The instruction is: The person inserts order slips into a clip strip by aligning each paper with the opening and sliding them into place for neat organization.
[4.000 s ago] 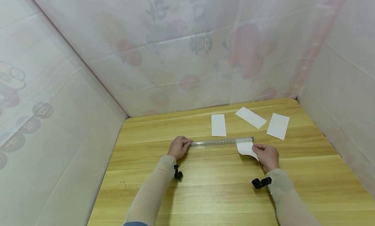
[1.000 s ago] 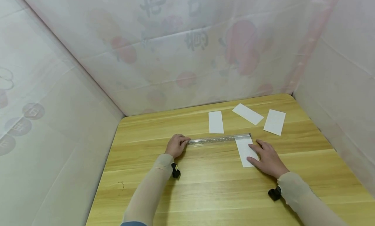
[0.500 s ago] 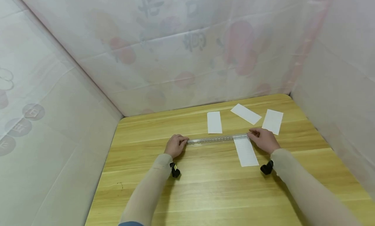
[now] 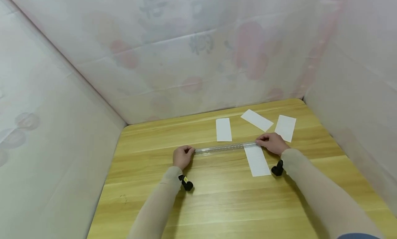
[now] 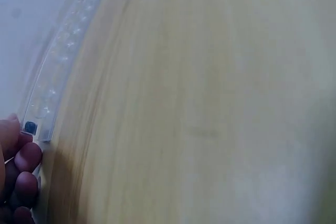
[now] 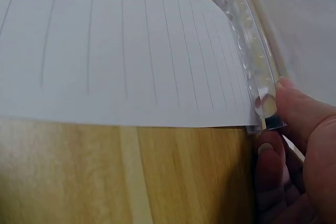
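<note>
A long clear plastic strip with a row of round marks lies across the middle of the table. My left hand pinches its left end; in the left wrist view, thumb and curled fingers meet at that end. My right hand pinches the right end, the thumb on top and a finger below. A white lined paper sheet extends toward me from the strip's right part. Its far edge meets the strip; whether it is clamped inside or lies beneath, I cannot tell.
Three more white paper sheets lie farther back: an upright one, a slanted one and one at the right behind my right hand. Fabric walls enclose the wooden table at the back and sides.
My right hand has let go of the sheet, which was bent upward and now lies flat, and has moved to grip the strip's right end. The left hand stays at the left end.
</note>
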Motion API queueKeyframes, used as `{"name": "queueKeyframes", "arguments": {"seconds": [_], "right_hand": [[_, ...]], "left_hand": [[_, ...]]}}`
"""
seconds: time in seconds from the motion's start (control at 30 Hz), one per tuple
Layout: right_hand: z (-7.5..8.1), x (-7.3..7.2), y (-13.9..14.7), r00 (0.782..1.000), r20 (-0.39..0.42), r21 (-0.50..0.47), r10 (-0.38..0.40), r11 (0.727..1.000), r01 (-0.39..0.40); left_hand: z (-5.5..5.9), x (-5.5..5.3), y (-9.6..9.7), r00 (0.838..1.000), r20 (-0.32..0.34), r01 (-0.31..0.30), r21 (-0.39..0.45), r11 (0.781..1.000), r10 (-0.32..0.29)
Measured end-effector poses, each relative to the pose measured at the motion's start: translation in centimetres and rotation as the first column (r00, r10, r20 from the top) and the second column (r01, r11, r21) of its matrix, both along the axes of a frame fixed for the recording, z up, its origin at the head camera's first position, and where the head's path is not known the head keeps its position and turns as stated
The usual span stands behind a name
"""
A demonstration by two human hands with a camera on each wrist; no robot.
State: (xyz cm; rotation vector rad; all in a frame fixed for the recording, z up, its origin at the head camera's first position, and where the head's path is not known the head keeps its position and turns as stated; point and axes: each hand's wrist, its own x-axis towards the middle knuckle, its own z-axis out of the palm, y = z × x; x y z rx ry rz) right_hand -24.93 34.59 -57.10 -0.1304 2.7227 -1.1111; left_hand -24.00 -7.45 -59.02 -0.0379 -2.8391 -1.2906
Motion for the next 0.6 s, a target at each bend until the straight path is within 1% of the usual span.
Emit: {"name": "queueKeyframes", "arguments": {"seconds": [0.07, 0.13, 0.2, 0.27, 0.37, 0.43, 0.5, 0.6], "right_hand": [[0.2, 0.1, -0.4, 1.0, 0.011, -0.019, -0.009, 1.0, 0.009], [0.2, 0.2, -0.6, 1.0, 0.018, -0.022, -0.021, 1.0, 0.021], [0.2, 0.3, -0.7, 1.0, 0.019, -0.019, -0.021, 1.0, 0.021], [0.1, 0.4, -0.9, 1.0, 0.013, -0.008, -0.013, 1.0, 0.013], [0.2, 0.5, -1.3, 1.0, -0.009, 0.03, 0.026, 0.999, -0.026], [0.4, 0.6, -1.9, 0.999, -0.014, 0.054, 0.048, 0.997, -0.047], [0.3, 0.5, -2.7, 0.998, -0.005, 0.066, 0.064, 0.996, -0.064], [0.3, 0.5, -3.9, 0.997, 0.028, 0.066, 0.077, 0.995, -0.079]], "left_hand": [[-0.3, 0.0, -0.2, 1.0, -0.004, -0.019, 0.007, 1.0, 0.019], [-0.3, -0.1, -0.4, 1.0, -0.01, -0.017, 0.01, 1.0, 0.017], [-0.1, 0.0, -0.5, 1.0, -0.024, -0.007, 0.009, 1.0, 0.007], [0.2, 0.0, -0.6, 0.999, -0.038, -0.004, -0.011, 1.0, 0.004], [0.7, 0.2, -0.8, 0.999, -0.045, -0.005, -0.073, 0.997, 0.002], [0.6, 0.3, -1.4, 0.998, -0.056, 0.0, -0.126, 0.992, -0.007], [0.6, 0.4, -2.2, 0.998, -0.062, 0.014, -0.17, 0.985, -0.025], [0.3, 0.7, -3.7, 0.995, -0.079, 0.038, -0.212, 0.977, -0.055]]}}
